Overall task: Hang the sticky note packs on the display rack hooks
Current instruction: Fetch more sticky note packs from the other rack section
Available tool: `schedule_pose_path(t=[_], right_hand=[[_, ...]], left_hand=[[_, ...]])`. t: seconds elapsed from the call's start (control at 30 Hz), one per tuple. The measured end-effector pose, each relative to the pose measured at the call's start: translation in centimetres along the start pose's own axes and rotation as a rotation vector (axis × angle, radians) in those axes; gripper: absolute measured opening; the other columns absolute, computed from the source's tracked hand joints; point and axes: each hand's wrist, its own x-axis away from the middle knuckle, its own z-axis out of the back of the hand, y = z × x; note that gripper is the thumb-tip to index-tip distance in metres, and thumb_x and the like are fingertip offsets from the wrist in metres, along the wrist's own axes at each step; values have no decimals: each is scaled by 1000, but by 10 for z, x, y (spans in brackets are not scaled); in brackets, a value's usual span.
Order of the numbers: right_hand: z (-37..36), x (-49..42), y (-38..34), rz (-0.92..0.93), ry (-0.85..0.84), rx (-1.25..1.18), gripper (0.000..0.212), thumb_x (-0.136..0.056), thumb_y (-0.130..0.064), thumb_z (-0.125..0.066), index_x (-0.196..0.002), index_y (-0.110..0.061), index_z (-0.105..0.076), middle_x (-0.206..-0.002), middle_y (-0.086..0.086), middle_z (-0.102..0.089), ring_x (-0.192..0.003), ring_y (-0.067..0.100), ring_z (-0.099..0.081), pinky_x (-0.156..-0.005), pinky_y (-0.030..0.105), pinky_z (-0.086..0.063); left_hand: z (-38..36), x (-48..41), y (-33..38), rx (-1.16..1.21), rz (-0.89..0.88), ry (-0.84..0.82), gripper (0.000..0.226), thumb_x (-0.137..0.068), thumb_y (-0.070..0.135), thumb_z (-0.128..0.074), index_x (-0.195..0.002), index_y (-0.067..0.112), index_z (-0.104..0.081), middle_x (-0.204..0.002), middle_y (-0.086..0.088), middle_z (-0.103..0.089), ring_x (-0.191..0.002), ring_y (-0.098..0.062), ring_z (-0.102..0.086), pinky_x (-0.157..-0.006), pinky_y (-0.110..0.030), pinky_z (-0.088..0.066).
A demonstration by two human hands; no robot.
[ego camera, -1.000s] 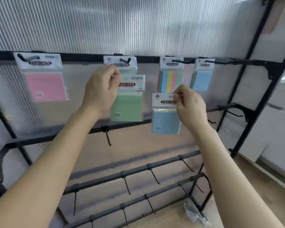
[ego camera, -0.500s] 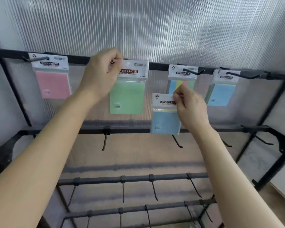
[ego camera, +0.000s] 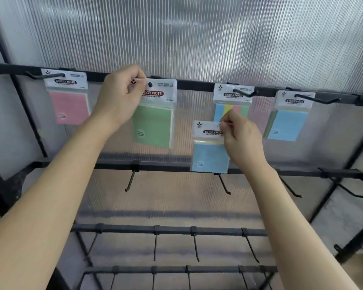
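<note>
View: head camera, the only one.
Done so far: three packs hang from the black metal top rail (ego camera: 197,86) of the display rack. They are a pink sticky note pack in a clear sleeve with a white header card (ego camera: 68,101) at the left, a striped multi-colour sticky note pack (ego camera: 232,101) right of centre, and a hung blue sticky note pack (ego camera: 289,122) at the far right.
In progress: the green sticky note pack in a clear sleeve with a white header card (ego camera: 155,124) sits between the pink and striped ones. A dark round hook tip (ego camera: 149,84) shows through its header hole, so I judge it is on its hook or very nearly so.
Left grip: the left hand (ego camera: 122,97) pinches the upper left corner of the green pack's header, thumb and fingers curled tight on the card.
Right grip: the right hand (ego camera: 241,139) pinches the right edge of the header of a loose blue sticky note pack (ego camera: 210,153), held in the air below the striped pack and in front of the second black rail (ego camera: 166,166).
Left to do: release the green pack, then hang the loose blue one. The empty black wire hooks (ego camera: 130,181) on the second rail and the rails below look free.
Green pack axis: long axis near vertical, header up, printed face towards the camera.
Loose blue pack axis: the same, upright, header up, notes below.
</note>
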Motion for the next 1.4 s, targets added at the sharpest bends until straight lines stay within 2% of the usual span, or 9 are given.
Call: schedule_pose_path(t=[0.3, 0.37, 0.43, 0.73, 0.87, 0.97, 1.03, 1.27, 1.4], right_hand=[[-2, -3, 5, 34, -8, -34, 9, -94, -11, -45, -88, -9, -52, -81, 5, -59, -73, 22, -48, -60, 30, -29], [-1, -3, 5, 42, -11, -39, 9, -94, -11, -45, -88, -9, -51, -81, 4, -58, -73, 21, -47, -59, 30, -28], [0, -3, 6, 49, -13, -38, 9, -95, -12, -45, -89, -9, -52, -82, 3, -57, -73, 19, -46, -59, 30, -27], [3, -2, 11, 63, -13, -52, 9, -94, -11, -46, -87, -11, -50, -79, -1, -54, -71, 18, -45, -59, 29, -25], [8, 1, 16, 43, -17, -61, 13, -93, -10, -46, -82, -16, -43, -79, -3, -51, -72, 17, -42, -59, 29, -22], [12, 3, 23, 35, -16, -63, 14, -93, -9, -46, -82, -17, -42, -80, -3, -49, -73, 17, -41, -59, 28, -20], [15, 4, 29, 29, -21, -63, 13, -93, -10, -45, -82, -17, -42, -80, -3, -49, -74, 17, -41, -60, 28, -20], [33, 11, 54, -1, -33, -47, 13, -94, -11, -45, -82, -15, -41, -82, -1, -51, -75, 19, -41, -61, 30, -25], [53, 13, 74, -25, -19, 10, 14, -94, -11, -45, -81, -9, -42, -76, 6, -51, -72, 27, -45, -58, 33, -28]], left_hand=[[-5, 2, 2, -123, 105, 51, 10, -92, 11, -51, -83, 11, -56, -59, 14, -36, -50, -4, -33, -45, -15, -22], [-10, -1, 0, -176, 128, 88, 9, -91, 12, -53, -86, 6, -59, -60, 9, -39, -56, -13, -36, -49, -25, -22], [-15, -5, -2, -220, 154, 127, 11, -90, 12, -56, -89, 3, -62, -67, 3, -45, -67, -17, -41, -54, -27, -18], [-31, -22, -15, -325, 234, 257, 6, -82, 14, -63, -83, 8, -62, -86, 0, -57, -86, -21, -53, -64, -29, -33], [-38, -10, -12, -379, 209, 293, 26, -83, 17, -64, -106, 7, -57, -113, -7, -55, -108, -23, -47, -81, -31, -38], [-41, 11, -10, -424, 161, 252, 52, -87, 19, -59, -134, 9, -40, -137, -9, -41, -127, -26, -34, -103, -36, -29], [-46, 28, -6, -455, 152, 192, 60, -89, 19, -56, -142, 9, -30, -148, -9, -29, -136, -27, -23, -111, -40, -19], [-81, 78, 24, -568, 111, -22, 63, -93, 23, -48, -147, 11, -18, -156, -6, -11, -143, -25, -9, -114, -40, -3], [-105, 87, 42, -596, 77, -127, 62, -94, 26, -46, -147, 11, -16, -156, -8, -10, -143, -24, -7, -114, -41, -5]])
